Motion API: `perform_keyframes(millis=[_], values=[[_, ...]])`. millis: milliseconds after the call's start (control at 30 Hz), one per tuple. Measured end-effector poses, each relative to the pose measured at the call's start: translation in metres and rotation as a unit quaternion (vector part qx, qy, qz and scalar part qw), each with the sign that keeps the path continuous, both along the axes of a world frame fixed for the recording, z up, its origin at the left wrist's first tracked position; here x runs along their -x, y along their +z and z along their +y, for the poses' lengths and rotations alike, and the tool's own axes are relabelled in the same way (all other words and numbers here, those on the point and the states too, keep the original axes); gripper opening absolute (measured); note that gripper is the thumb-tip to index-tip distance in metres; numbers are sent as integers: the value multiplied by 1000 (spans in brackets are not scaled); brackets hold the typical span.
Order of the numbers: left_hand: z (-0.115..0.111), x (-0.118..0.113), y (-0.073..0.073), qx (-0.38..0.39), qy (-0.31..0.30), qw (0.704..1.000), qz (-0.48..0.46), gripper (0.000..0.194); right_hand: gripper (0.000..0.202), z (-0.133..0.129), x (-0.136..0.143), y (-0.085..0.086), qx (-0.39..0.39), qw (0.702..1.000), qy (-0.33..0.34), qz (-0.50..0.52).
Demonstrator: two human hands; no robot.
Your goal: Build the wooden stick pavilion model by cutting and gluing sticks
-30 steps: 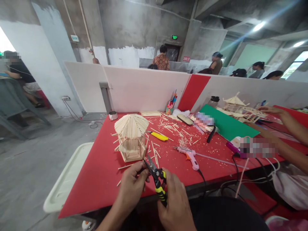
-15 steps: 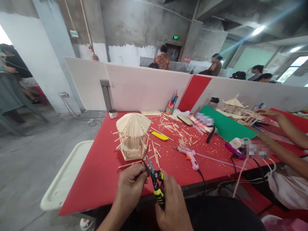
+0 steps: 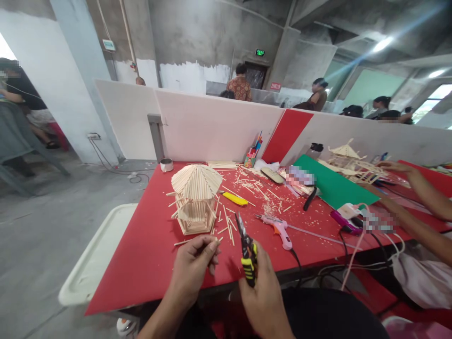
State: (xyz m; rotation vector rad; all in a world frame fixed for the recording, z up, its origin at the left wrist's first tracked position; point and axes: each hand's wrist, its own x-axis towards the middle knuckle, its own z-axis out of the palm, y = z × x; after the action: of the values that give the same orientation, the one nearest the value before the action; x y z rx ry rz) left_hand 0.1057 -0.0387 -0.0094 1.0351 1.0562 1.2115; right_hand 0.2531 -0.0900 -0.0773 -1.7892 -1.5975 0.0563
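Observation:
On the red tabletop stands a small pavilion of wooden sticks with a cone-shaped roof. In front of it my left hand is closed, pinching a small pale piece of stick between thumb and fingers. My right hand is wrapped round the handles of black and yellow cutting pliers, whose blades point up and away, apart from my left hand. Loose stick pieces lie between the pavilion and the pliers.
A yellow cutter and a pink glue gun lie beyond my right hand. Green board, a power bank and cables are at the right, with another person's arms there. A white partition stands behind.
My right hand and the pliers have moved right, away from my left hand. The small stick piece now shows at my left fingertips, and the pliers' blades look closer together.

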Motion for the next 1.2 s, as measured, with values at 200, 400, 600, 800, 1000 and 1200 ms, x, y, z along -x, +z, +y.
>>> perform_keyframes(millis=[200,400,600,800,1000,1200], values=[[0,2,5,82,-22,990,-114,34,55,37,-23,6,155,975,-61,-146],[4,6,6,103,0,989,-109,34,34,53,-15,13,50,996,-28,-72],[6,6,-2,-30,26,995,97,18,23,49,11,69,26,943,224,246],[4,8,-8,-94,44,981,164,14,26,55,21,69,-14,937,229,262],[1,6,-4,72,-16,997,-18,31,23,52,24,56,-45,923,213,318],[3,5,-9,132,-52,983,-113,34,20,47,23,45,-75,936,220,265]])
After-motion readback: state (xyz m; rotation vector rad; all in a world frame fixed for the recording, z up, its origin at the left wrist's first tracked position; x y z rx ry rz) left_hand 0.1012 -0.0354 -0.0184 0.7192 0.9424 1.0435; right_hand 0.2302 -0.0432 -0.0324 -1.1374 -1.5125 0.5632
